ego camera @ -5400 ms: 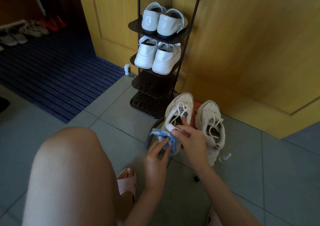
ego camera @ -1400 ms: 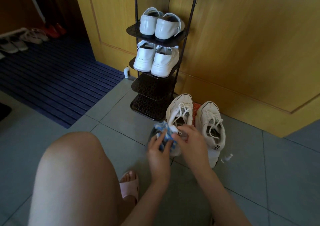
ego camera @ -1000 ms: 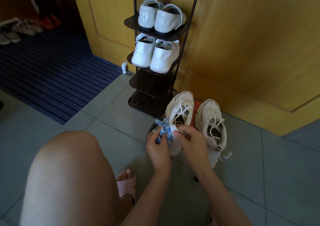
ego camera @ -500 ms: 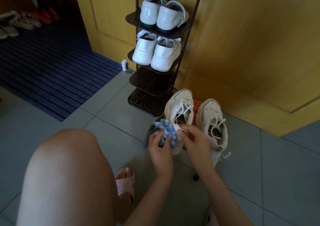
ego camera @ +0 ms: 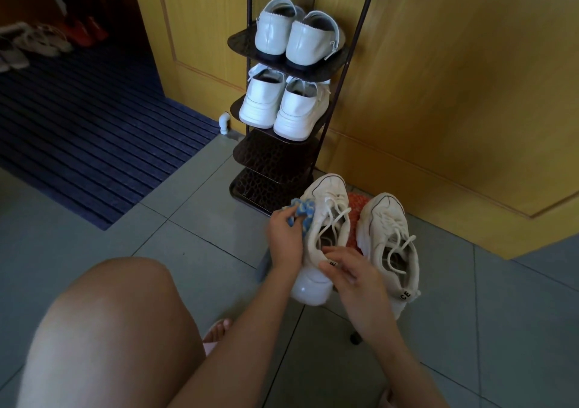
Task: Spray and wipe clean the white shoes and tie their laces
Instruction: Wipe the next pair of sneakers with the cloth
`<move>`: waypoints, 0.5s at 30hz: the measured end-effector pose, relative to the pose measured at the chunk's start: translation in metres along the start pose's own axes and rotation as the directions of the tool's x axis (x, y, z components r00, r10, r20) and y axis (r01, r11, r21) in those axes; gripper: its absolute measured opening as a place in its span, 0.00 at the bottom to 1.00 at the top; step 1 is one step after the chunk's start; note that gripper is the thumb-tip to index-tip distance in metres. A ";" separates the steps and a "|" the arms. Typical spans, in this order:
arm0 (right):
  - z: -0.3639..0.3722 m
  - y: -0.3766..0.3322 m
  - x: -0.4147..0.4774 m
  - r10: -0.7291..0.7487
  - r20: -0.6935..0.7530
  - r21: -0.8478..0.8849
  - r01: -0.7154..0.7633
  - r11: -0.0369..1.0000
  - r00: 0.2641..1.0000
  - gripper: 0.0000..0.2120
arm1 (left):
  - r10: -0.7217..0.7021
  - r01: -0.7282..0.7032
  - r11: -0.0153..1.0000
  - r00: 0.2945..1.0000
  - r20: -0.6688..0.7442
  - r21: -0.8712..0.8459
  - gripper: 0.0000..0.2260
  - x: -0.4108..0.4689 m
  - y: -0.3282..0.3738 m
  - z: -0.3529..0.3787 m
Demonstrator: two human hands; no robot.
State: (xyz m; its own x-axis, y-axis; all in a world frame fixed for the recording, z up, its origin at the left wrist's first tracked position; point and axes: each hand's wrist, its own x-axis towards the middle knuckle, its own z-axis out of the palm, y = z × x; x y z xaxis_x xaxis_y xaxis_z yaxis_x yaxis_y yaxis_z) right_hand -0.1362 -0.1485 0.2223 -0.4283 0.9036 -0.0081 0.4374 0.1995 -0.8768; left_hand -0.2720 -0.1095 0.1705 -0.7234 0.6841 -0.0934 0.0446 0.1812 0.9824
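Wiping has moved from the heel up the left side of the left shoe (ego camera: 329, 201), where the left hand (ego camera: 285, 241) now presses its gripped cloth (ego camera: 301, 212) while the right hand (ego camera: 352, 277) holds the heel; the right shoe (ego camera: 388, 219) beside it waits, and the laces (ego camera: 336, 216) look untied

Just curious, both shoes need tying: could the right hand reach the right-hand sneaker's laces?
Probably yes. The right hand grips the heel of the left sneaker, close beside the right sneaker, whose laces lie on top, uncovered. It must let go first.
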 end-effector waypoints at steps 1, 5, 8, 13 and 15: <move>0.001 0.001 0.001 0.001 0.004 -0.010 -0.001 1.000 1.000 0.06 | -0.004 0.004 1.000 1.000 -0.004 0.008 0.12 0.007 -0.001 0.002; 0.001 0.002 0.002 0.037 0.000 0.042 -0.037 0.998 0.999 0.06 | -0.017 0.017 1.000 1.000 0.012 0.002 0.11 0.031 -0.005 0.010; 0.000 0.002 0.002 0.051 0.006 0.064 -0.051 0.997 0.999 0.07 | -0.004 0.003 1.000 0.999 0.044 0.031 0.10 0.049 -0.004 0.017; 0.004 0.001 -0.001 0.081 -0.021 0.054 -0.079 0.995 0.997 0.09 | -0.020 0.013 0.992 0.998 0.054 0.123 0.09 0.066 -0.006 0.018; 0.000 0.000 -0.003 0.097 -0.011 0.048 -0.096 0.994 0.995 0.08 | 0.009 -0.021 0.986 0.997 0.075 0.166 0.10 0.079 0.000 0.013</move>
State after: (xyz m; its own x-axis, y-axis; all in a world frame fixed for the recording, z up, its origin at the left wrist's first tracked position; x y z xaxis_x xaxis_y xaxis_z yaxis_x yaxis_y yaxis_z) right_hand -0.1352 -0.1516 0.2222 -0.3751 0.9229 -0.0874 0.4384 0.0935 -0.8939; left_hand -0.3204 -0.0461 0.1609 -0.6692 0.7368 -0.0966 0.1739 0.2817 0.9436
